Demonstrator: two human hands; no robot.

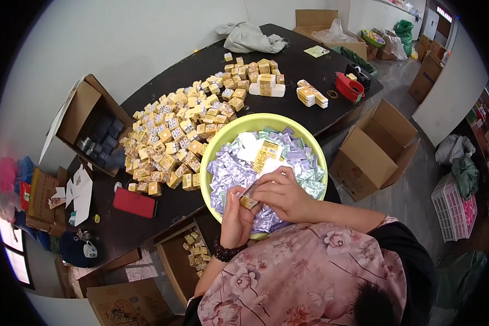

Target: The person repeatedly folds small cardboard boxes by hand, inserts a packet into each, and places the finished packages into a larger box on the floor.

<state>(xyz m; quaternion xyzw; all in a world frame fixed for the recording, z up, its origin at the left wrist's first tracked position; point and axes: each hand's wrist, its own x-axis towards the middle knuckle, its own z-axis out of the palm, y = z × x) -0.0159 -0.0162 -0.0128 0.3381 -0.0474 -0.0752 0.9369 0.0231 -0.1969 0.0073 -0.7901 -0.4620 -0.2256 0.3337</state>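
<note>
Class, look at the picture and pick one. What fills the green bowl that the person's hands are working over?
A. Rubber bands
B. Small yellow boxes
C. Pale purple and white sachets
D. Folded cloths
C: the green bowl is heaped with pale purple and white sachets, while the small yellow boxes lie piled on the dark table beside it.

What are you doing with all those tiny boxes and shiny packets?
A person sits at a dark table with a green bowl full of pale purple and green packets in front of them. Their left hand and right hand together hold one small yellow box over the bowl; the fingers seem to be working at its end. A big heap of the same little yellow boxes lies on the table behind the bowl, and an open cardboard box stands on the floor nearby.
</note>
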